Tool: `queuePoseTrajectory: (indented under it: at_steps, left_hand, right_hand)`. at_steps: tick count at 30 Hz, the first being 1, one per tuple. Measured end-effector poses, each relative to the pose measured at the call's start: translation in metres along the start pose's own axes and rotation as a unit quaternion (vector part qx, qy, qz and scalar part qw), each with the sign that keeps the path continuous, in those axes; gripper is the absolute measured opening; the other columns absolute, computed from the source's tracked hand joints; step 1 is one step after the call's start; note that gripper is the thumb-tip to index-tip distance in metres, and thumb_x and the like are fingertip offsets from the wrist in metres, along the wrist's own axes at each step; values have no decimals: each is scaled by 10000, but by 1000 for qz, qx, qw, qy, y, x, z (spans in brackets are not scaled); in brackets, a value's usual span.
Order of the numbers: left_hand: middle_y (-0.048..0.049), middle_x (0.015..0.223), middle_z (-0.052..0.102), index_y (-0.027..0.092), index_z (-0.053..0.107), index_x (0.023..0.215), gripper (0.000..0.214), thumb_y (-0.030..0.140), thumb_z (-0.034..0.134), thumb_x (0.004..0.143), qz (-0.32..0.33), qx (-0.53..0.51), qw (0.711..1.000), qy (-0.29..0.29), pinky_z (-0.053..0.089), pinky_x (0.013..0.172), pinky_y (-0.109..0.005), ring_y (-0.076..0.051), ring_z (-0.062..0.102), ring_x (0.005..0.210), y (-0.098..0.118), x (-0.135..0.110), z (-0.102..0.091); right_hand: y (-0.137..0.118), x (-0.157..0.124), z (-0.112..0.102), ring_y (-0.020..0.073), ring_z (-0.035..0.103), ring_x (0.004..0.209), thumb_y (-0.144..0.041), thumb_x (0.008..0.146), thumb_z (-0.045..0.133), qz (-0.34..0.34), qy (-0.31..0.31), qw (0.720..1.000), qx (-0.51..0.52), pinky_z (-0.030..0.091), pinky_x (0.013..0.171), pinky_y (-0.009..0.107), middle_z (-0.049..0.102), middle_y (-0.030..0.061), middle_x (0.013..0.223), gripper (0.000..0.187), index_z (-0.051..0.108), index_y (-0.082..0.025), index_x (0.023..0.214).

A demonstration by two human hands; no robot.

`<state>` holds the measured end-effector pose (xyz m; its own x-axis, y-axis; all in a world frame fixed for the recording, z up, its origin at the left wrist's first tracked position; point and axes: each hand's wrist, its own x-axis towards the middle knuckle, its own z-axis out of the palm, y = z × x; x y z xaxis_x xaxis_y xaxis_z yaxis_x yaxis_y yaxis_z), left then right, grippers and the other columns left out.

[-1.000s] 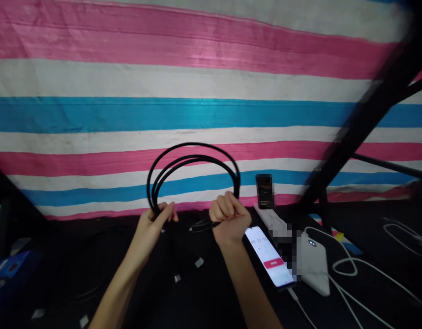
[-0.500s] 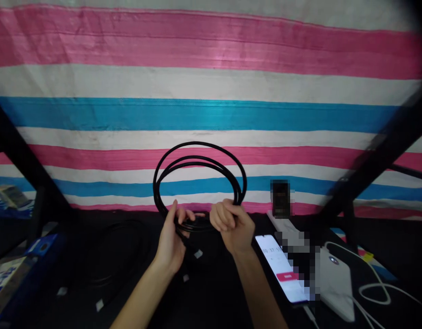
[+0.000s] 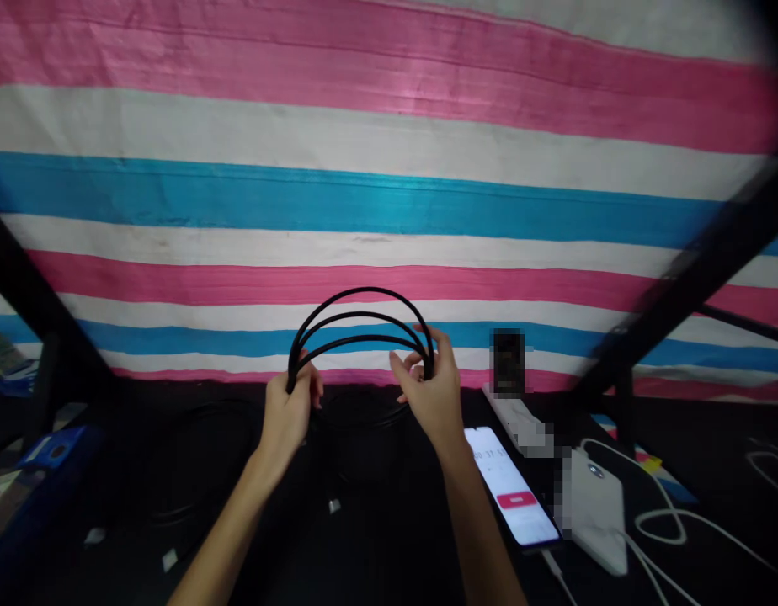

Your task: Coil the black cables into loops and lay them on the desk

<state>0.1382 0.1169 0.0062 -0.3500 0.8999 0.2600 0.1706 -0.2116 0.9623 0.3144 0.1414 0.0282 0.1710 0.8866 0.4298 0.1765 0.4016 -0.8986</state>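
Observation:
A black cable (image 3: 368, 290) is wound into several loops that stand up in an arch before me. My left hand (image 3: 285, 418) is closed around the loops on their left side. At the right side, my right hand (image 3: 440, 400) has its thumb and fingers around the loops, the index finger stretched up along them. The lower part of the coil dips between the hands and is hard to see against the black surface. Below the hands is a small white tag (image 3: 334, 506), seemingly at a cable end. Another black cable coil (image 3: 174, 513) lies to the left.
Right of my hands lies a lit phone (image 3: 512, 488) with a timer. Past it are a white power bank-like device (image 3: 597, 513), white cords (image 3: 679, 526) and a power strip (image 3: 519, 421). Blue packages (image 3: 54, 471) sit at left. Black frame bars flank a striped sheet (image 3: 389, 202).
My left hand has shifted left and now wraps the coil's left side. My right hand has opened from its fist and regripped the right side. The loops stand lower and narrower.

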Motion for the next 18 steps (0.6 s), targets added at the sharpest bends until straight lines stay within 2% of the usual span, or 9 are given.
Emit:
queuePoseTrajectory:
  at_steps: [2,4,8,10,12,14,15,17,18]
  left_hand:
    - [11,444,465,189,509,538,462,527,380,827,13,68,997,-24,335,510,-251,-133,454,462,-2,3,-7]
    - [0,461,488,196,541,575,440,518,367,819,22,157,987,-30,337,529,-266,-158,481,486,-1,5,-15]
    - [-63,664,645,209,655,822,346,438,401,769,71,370,926,-25,364,596,-303,-239,589,643,10,7,-29]
    - [-70,739,672,223,661,872,328,394,413,745,102,414,904,-18,372,605,-306,-255,610,698,14,5,-33]
    - [-50,723,664,234,649,828,286,397,432,737,113,403,908,2,378,592,-301,-243,610,697,17,4,-32]
    - [-29,707,640,233,620,809,250,430,491,723,119,347,928,65,407,616,-305,-225,601,689,17,2,-27]
    - [-26,734,634,231,606,836,256,443,526,717,127,313,935,110,431,665,-319,-226,603,726,16,2,-24]
    - [-65,928,625,218,566,987,394,465,605,683,160,253,934,197,450,795,-375,-261,590,897,14,2,-16]
    - [-104,1078,584,210,514,1099,522,468,637,663,179,226,932,218,444,845,-404,-285,559,1003,12,3,-13]
  right_hand:
    - [-1,0,-5,77,457,462,-305,712,660,-26,-23,998,-55,454,444,189,481,-78,601,423,526,-260,1111]
    - [-4,-1,-7,90,496,510,-278,702,659,-44,-54,995,-66,452,481,193,492,-66,610,397,544,-255,1081]
    - [-11,-9,-5,102,523,528,-245,618,718,-80,-60,993,-63,437,480,207,530,-52,679,566,533,-284,1152]
    - [-16,-14,-1,106,525,521,-252,644,706,-95,-75,990,-75,433,498,217,538,-49,624,405,623,-264,1040]
    - [-19,-18,2,103,527,500,-243,706,649,-102,-110,986,-68,422,513,220,531,-41,525,59,682,-215,747]
    - [-22,-20,4,88,499,443,-226,734,605,-101,-120,987,-39,392,486,213,503,-37,437,240,599,-182,498]
    - [-23,-21,4,79,475,409,-224,739,591,-94,-108,990,-17,372,461,208,483,-39,406,301,556,-177,444]
    - [-24,-21,4,68,421,354,-241,741,580,-77,-62,995,30,328,408,204,443,-47,371,338,518,-179,414]
    - [-24,-21,3,66,403,340,-250,741,579,-73,-47,995,52,314,393,205,430,-50,363,344,510,-182,411]
